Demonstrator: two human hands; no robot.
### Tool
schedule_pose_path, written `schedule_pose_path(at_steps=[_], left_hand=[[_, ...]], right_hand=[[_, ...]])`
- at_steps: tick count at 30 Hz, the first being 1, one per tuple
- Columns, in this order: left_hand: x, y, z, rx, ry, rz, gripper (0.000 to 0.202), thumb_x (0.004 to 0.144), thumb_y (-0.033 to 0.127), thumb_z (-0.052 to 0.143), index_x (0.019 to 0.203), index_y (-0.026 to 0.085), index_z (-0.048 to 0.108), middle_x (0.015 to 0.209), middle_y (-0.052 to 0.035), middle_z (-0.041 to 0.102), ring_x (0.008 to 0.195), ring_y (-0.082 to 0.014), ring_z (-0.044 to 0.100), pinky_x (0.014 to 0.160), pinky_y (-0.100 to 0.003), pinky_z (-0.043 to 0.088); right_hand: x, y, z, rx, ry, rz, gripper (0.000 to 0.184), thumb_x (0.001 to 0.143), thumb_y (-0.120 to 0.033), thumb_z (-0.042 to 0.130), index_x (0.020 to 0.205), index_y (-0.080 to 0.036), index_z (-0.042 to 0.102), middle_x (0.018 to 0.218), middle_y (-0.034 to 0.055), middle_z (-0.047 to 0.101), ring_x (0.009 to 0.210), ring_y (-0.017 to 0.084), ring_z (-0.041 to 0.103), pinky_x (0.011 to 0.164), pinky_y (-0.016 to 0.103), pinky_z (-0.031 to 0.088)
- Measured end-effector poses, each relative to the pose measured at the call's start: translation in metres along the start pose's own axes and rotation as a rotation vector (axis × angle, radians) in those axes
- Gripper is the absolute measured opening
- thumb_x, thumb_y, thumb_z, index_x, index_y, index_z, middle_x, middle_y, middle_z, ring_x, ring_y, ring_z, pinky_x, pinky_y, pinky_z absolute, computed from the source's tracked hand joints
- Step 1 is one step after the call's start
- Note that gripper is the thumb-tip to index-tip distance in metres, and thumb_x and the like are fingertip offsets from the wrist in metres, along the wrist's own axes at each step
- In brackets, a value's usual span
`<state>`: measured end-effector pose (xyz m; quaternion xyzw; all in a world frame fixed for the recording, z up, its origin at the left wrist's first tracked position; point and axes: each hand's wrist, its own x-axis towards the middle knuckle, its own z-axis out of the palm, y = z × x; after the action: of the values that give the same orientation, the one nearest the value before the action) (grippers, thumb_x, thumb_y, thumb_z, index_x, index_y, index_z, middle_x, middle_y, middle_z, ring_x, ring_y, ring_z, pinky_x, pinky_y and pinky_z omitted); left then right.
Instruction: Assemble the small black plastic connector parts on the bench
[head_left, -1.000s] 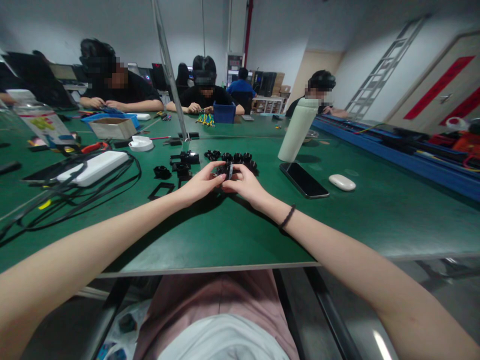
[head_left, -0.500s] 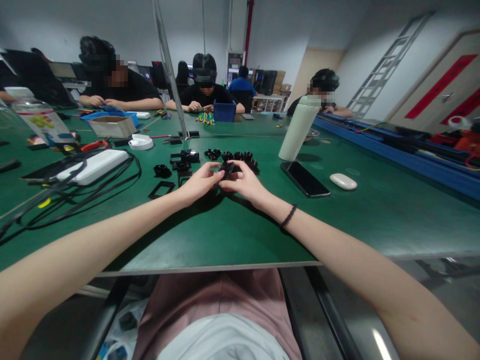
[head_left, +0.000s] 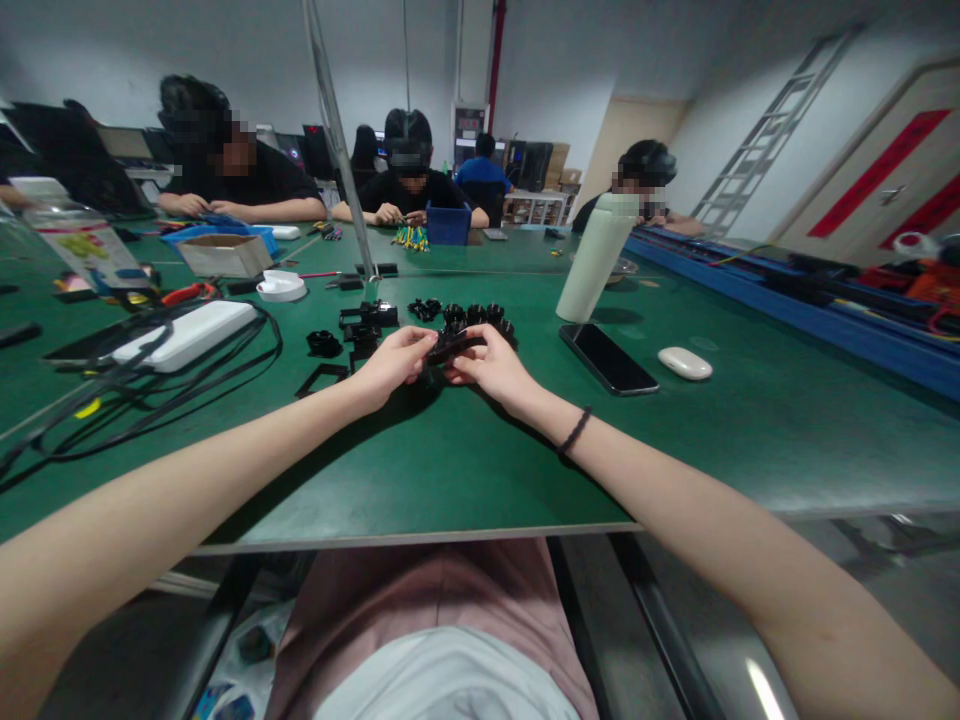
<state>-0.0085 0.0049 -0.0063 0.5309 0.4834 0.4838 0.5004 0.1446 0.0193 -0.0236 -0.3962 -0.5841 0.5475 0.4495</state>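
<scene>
Between my two hands is a small black plastic part (head_left: 454, 347), held just above the green table (head_left: 480, 470). My left hand (head_left: 397, 365) pinches its left end with thumb and fingers. Around its right end, my right hand (head_left: 491, 367) is closed. Their fingers hide much of the part, so its exact shape cannot be made out. Behind the hands lie several round black pieces (head_left: 475, 314) and a cluster of small black pieces (head_left: 425, 309). Left of my left hand are black rectangular frames (head_left: 322, 379), a black housing (head_left: 369, 315) and a coiled black piece (head_left: 324, 344).
To the right lie a phone (head_left: 609, 359) and a white oval case (head_left: 684, 363), with a pale green bottle (head_left: 596, 260) behind. A white power strip (head_left: 184, 335) with black cables (head_left: 217, 385) is at left. A metal pole (head_left: 341, 140) rises mid-table. Several people sit beyond.
The black part has turned from pointing up and away to lying more sideways between my hands. My left hand has shifted its grip slightly; both hands stay in nearly the same place.
</scene>
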Motion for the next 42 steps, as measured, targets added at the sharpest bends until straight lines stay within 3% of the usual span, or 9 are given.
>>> schedule_pose_path(at_steps=[13, 19, 23, 32, 37, 42], left_hand=[[0.000, 0.000, -0.002, -0.020, 0.006, 0.012, 0.023, 0.080, 0.030, 0.066, 0.099, 0.017, 0.068, 0.056, 0.0063, 0.043, 0.044, -0.0038, 0.035, 0.041, -0.017, 0.028], [-0.002, 0.001, -0.004, 0.044, -0.069, 0.069, 0.050, 0.070, 0.039, 0.076, 0.114, 0.020, 0.064, 0.084, -0.0021, 0.062, 0.063, -0.0093, 0.055, 0.048, -0.019, 0.041], [-0.001, -0.003, -0.005, 0.110, -0.121, 0.115, 0.070, 0.060, 0.025, 0.081, 0.126, 0.021, 0.057, 0.098, -0.0049, 0.066, 0.069, -0.0103, 0.057, 0.051, -0.019, 0.043], [0.007, -0.011, -0.005, 0.086, -0.069, 0.101, 0.058, 0.065, 0.006, 0.067, 0.121, 0.018, 0.059, 0.091, -0.0040, 0.065, 0.068, -0.0091, 0.056, 0.050, -0.017, 0.042], [0.003, -0.006, -0.004, 0.092, -0.069, 0.084, 0.058, 0.066, 0.004, 0.065, 0.122, 0.017, 0.058, 0.088, -0.0032, 0.064, 0.066, -0.0086, 0.056, 0.050, -0.018, 0.043], [0.004, -0.006, -0.004, 0.072, -0.073, 0.070, 0.058, 0.066, 0.004, 0.065, 0.122, 0.017, 0.058, 0.087, -0.0029, 0.066, 0.066, -0.0090, 0.057, 0.050, -0.018, 0.043]], right_hand=[[0.002, -0.002, -0.003, -0.149, 0.052, -0.067, 0.028, 0.073, -0.003, 0.055, 0.087, -0.021, 0.039, 0.063, -0.0090, 0.057, 0.052, 0.008, 0.062, 0.051, 0.018, 0.051], [-0.001, -0.005, -0.003, -0.223, 0.073, -0.103, 0.024, 0.075, -0.007, 0.058, 0.085, -0.021, 0.041, 0.066, -0.0075, 0.058, 0.052, 0.009, 0.061, 0.051, 0.020, 0.050], [0.000, -0.003, -0.003, -0.235, 0.073, -0.121, 0.023, 0.076, -0.009, 0.059, 0.087, -0.021, 0.042, 0.068, -0.0069, 0.058, 0.052, 0.008, 0.061, 0.050, 0.019, 0.050], [-0.004, -0.010, -0.007, -0.441, 0.107, -0.220, 0.016, 0.076, -0.015, 0.061, 0.088, -0.019, 0.052, 0.067, -0.0060, 0.055, 0.051, 0.008, 0.053, 0.051, 0.021, 0.046], [-0.005, -0.013, -0.009, -0.581, 0.177, -0.341, 0.017, 0.071, -0.014, 0.065, 0.086, -0.018, 0.059, 0.080, -0.0010, 0.058, 0.062, 0.010, 0.053, 0.066, 0.028, 0.051], [-0.002, -0.010, -0.011, -0.566, 0.194, -0.418, 0.020, 0.068, -0.012, 0.066, 0.086, -0.018, 0.061, 0.095, 0.0046, 0.061, 0.082, 0.016, 0.061, 0.077, 0.034, 0.054]])
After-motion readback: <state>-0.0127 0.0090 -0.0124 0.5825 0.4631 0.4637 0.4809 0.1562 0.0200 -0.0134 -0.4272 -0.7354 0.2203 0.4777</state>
